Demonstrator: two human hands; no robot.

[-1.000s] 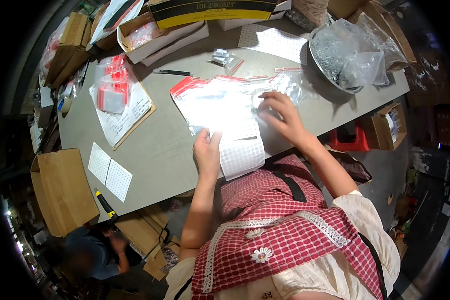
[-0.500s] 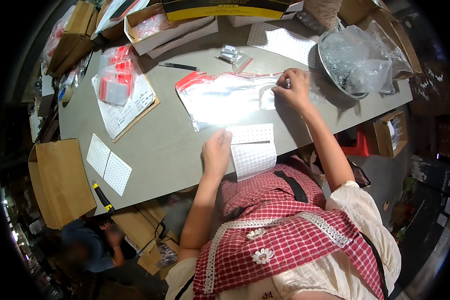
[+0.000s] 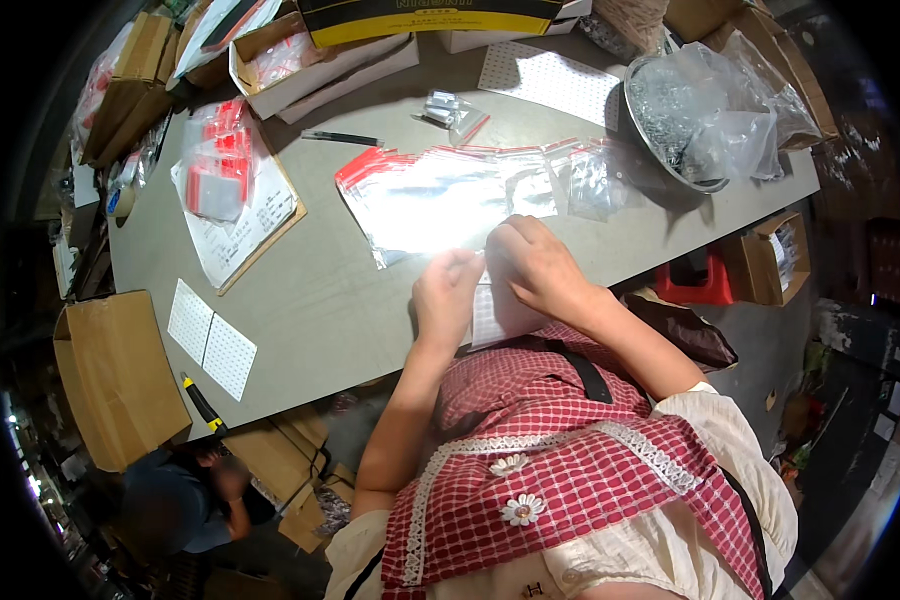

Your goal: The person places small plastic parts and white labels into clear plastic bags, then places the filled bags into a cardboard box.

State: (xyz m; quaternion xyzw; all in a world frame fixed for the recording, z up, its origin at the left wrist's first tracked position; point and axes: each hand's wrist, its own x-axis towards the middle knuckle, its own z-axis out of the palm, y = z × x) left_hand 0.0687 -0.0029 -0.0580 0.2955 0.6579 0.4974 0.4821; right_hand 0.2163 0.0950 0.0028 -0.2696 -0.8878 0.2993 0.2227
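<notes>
Near the table's front edge, my left hand [image 3: 444, 298] grips a white sheet of round stickers [image 3: 502, 318] by its upper left side. My right hand [image 3: 536, 262] bends over the top of that sheet with its fingers pinched together close to the left fingertips. What the right fingertips hold, if anything, is hidden. Just beyond both hands lies an overlapping row of clear zip bags [image 3: 530, 188] with red top edges, washed out by glare in the middle. The sheet's lower part hangs toward my checked apron [image 3: 530, 440].
A metal bowl [image 3: 625, 112] of small metal parts and plastic bags stands at right. White dotted sheets [image 3: 230, 355] and a yellow-black cutter [image 3: 203, 405] lie left, near a cardboard box [image 3: 120, 380]. A clipboard [image 3: 288, 205] carries red-edged bags. Another person [image 3: 180, 500] is at lower left.
My right hand has come from the right end of the bag row back to the sheet, beside my left hand. The left hand still holds the sheet. The view has shifted slightly.
</notes>
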